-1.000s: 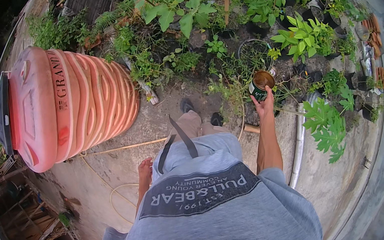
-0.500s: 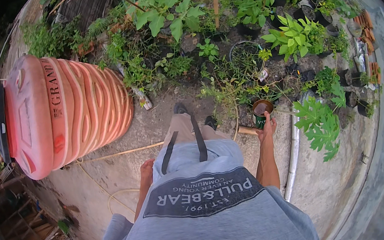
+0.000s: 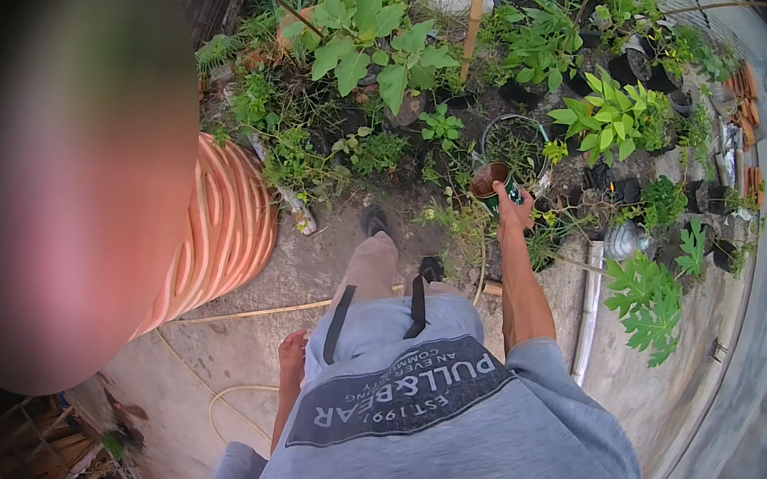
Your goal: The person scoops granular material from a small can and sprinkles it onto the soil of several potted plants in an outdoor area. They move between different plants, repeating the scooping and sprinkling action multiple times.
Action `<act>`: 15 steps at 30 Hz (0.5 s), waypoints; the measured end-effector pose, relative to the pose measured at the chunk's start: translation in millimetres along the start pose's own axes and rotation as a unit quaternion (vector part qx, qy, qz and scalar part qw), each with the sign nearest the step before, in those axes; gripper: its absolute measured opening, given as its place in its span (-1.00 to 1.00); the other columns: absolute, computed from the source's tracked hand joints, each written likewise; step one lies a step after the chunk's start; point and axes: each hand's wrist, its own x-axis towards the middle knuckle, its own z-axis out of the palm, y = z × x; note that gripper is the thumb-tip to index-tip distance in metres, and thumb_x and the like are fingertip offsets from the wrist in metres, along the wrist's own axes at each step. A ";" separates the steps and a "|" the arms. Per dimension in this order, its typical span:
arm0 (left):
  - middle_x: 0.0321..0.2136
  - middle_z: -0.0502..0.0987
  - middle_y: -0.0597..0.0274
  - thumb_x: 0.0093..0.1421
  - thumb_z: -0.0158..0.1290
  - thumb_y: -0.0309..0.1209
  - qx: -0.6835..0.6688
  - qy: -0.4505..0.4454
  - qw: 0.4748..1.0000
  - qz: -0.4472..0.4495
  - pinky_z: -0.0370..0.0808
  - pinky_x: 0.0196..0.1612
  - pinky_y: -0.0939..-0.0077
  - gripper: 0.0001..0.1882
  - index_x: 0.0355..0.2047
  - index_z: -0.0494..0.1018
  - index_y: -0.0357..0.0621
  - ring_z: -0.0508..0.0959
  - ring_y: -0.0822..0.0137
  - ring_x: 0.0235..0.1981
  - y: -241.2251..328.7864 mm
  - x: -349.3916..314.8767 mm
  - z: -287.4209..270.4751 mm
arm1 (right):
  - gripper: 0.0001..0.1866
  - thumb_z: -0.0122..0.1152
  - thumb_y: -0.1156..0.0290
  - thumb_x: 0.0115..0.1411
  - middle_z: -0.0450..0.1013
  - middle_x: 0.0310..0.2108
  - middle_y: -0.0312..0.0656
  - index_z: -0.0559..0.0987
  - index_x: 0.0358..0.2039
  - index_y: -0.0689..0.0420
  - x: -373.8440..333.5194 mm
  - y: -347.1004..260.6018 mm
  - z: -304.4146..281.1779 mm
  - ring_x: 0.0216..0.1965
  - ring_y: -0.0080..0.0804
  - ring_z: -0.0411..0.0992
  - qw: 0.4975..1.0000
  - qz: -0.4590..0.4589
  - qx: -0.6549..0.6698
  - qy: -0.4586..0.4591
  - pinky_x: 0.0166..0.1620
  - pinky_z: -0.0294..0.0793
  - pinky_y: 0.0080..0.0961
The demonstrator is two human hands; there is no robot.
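My right hand (image 3: 514,208) is closed round a small dark green can (image 3: 487,182) with an open top and a brown inside. It holds the can tilted over low plants, near a round container (image 3: 545,135) with thin green growth in it. Whether anything is in the can I cannot make out. My left hand (image 3: 292,351) hangs beside my grey shorts, fingers loosely bent, with nothing visible in it.
A ribbed orange tank (image 3: 229,224) stands at the left, partly covered by a blurred patch. Many potted plants (image 3: 606,120) crowd the far side. A pale pole (image 3: 587,314) and a papaya-like plant (image 3: 647,299) are at the right. A yellow hose (image 3: 239,315) crosses the concrete.
My right hand has carried the can forward and to the left, over the plants, and the can is tilted more. My left hand stays at my side. The view has shifted slightly.
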 end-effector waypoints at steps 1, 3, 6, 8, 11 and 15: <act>-0.47 0.50 0.34 0.26 0.05 -0.25 0.012 0.017 1.000 -0.015 0.41 -0.49 0.62 -0.75 -0.14 0.49 -0.11 0.43 0.54 -0.54 15.6 -2.8 3.3 | 0.04 0.46 -0.05 -0.20 -0.32 0.29 0.22 0.12 0.27 -0.20 3.8 -15.5 14.9 0.15 0.20 0.15 1.000 -0.003 -0.006 -0.005 0.06 0.32 0.06; -0.48 0.49 0.36 0.26 0.05 -0.21 0.010 0.035 0.999 -0.029 0.39 -0.52 0.64 -0.74 -0.13 0.48 -0.05 0.41 0.55 -0.57 26.8 -4.8 -4.3 | 0.04 0.47 -0.10 -0.17 -0.34 0.30 0.17 0.09 0.28 -0.24 0.1 -52.5 43.5 0.21 0.20 0.04 0.999 -0.008 -0.025 -0.024 0.08 0.33 0.09; -0.47 0.50 0.37 0.26 0.05 -0.15 -0.016 0.032 0.999 -0.039 0.39 -0.51 0.64 -0.72 -0.12 0.48 0.00 0.41 0.55 -0.57 11.0 9.5 -30.5 | 0.04 0.46 -0.10 -0.16 -0.34 0.31 0.14 0.09 0.28 -0.23 -6.9 -97.7 77.2 0.23 0.17 0.01 0.998 -0.030 0.014 -0.061 0.09 0.31 0.12; -0.47 0.50 0.37 0.26 0.04 -0.11 -0.014 0.048 0.997 -0.065 0.39 -0.50 0.66 -0.70 -0.13 0.48 0.01 0.41 0.55 -0.55 18.4 11.0 -36.6 | 0.04 0.47 -0.09 -0.16 -0.28 0.30 0.12 0.09 0.28 -0.23 -15.3 -127.5 95.1 0.22 0.10 0.03 0.999 -0.014 0.002 -0.046 0.08 0.32 0.09; -0.47 0.50 0.37 0.26 0.04 -0.11 -0.034 0.059 0.995 -0.070 0.39 -0.48 0.67 -0.71 -0.14 0.48 0.02 0.41 0.55 -0.55 29.6 14.9 -39.7 | 0.04 0.48 -0.08 -0.17 -0.17 0.27 0.09 0.10 0.28 -0.22 -8.7 -148.4 114.1 0.18 0.00 0.07 0.999 -0.014 0.026 -0.042 0.08 0.33 0.05; -0.48 0.51 0.36 0.26 0.04 -0.13 -0.034 0.064 0.994 -0.081 0.39 -0.49 0.68 -0.71 -0.13 0.47 0.01 0.41 0.55 -0.55 35.3 26.7 -45.6 | 0.02 0.49 -0.05 -0.16 -0.07 0.22 0.03 0.12 0.26 -0.17 -7.9 -166.8 127.8 0.11 -0.08 0.14 0.999 -0.009 0.027 -0.027 0.03 0.40 -0.02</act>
